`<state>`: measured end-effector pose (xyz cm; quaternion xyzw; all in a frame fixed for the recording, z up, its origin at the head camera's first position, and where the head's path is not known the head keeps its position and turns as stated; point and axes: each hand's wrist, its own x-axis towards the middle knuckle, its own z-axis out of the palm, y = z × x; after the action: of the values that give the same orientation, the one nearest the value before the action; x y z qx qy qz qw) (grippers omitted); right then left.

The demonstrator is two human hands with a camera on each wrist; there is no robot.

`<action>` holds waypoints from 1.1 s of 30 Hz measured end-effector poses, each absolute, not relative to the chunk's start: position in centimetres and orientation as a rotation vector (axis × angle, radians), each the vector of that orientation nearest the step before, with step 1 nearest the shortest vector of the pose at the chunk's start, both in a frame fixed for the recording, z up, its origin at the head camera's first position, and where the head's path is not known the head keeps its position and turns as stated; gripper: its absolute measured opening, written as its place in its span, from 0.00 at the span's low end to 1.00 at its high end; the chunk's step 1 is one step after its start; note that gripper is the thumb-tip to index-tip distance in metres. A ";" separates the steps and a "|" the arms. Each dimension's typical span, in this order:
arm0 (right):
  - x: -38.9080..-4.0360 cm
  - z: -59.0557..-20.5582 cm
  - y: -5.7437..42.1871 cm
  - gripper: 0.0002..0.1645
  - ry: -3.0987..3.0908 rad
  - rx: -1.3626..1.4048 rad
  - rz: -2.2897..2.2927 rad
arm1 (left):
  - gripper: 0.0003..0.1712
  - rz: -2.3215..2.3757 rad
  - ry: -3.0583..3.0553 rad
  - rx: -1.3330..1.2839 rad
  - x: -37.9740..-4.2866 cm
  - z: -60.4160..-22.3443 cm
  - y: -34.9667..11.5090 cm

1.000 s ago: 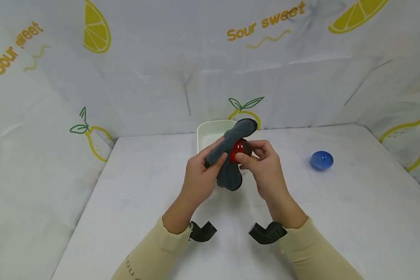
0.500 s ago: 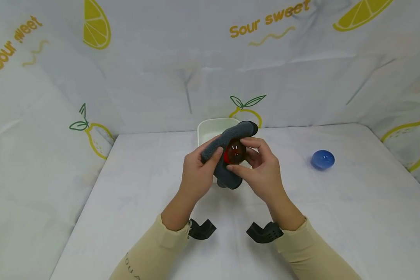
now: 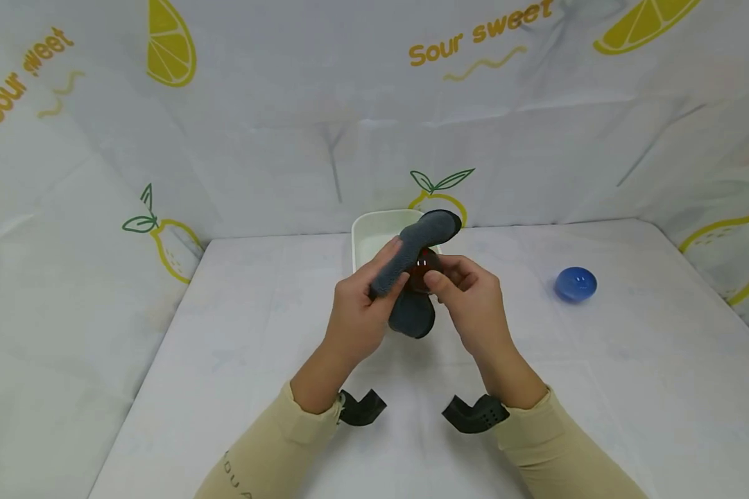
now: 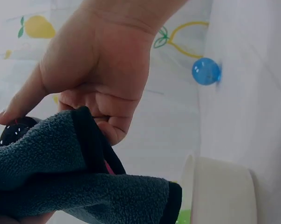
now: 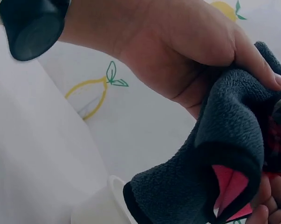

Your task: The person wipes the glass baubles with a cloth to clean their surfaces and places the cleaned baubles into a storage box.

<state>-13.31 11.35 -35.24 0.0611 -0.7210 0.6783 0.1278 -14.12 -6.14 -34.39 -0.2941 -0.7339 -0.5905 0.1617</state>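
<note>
My left hand point(image 3: 358, 312) grips a folded grey-blue fleecy cloth point(image 3: 413, 315) with dark edging, thumb on its near side. The cloth's pink underside point(image 5: 231, 184) shows in the right wrist view. Against the cloth sits a glossy, see-through dark red ball point(image 3: 426, 267), partly hidden by the folds and fingers. My right hand point(image 3: 474, 301) pinches this ball from the right between thumb and fingers. In the left wrist view the ball point(image 4: 17, 133) looks nearly black, under the right thumb. Both hands are raised over the white table in front of a white container.
The white container point(image 3: 377, 229) stands behind the hands near the back wall; something green point(image 4: 183, 216) shows beside its rim in the left wrist view. A shiny blue ball point(image 3: 575, 284) rests on the table at the right. Lemon-printed sheeting point(image 3: 256, 166) hangs behind the table.
Between cloth and fingers, the ball has been turned, from bright red showing to mostly dark. My right fingers spread round it, then drew back to its right side. The cloth shifted slightly left, then back.
</note>
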 end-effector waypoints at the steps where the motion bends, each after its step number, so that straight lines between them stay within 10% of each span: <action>1: -13.3 -35.3 11.4 0.19 -2.083 0.174 2.014 | 0.27 -1.641 -2.093 -0.865 -14.1 -34.4 -6.1; 19: -13.4 -36.3 10.9 0.38 -2.044 0.494 1.409 | 0.24 -1.601 -2.130 -0.800 -14.0 -34.2 -5.9; 33: -13.4 -35.7 11.6 0.31 -2.103 0.350 1.579 | 0.25 -1.577 -2.135 -0.835 -13.8 -34.3 -5.8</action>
<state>-13.39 11.64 -35.67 0.1279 -0.7693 0.5773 0.2419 -13.82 -5.84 -34.32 -0.2951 -0.7549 -0.5578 0.1786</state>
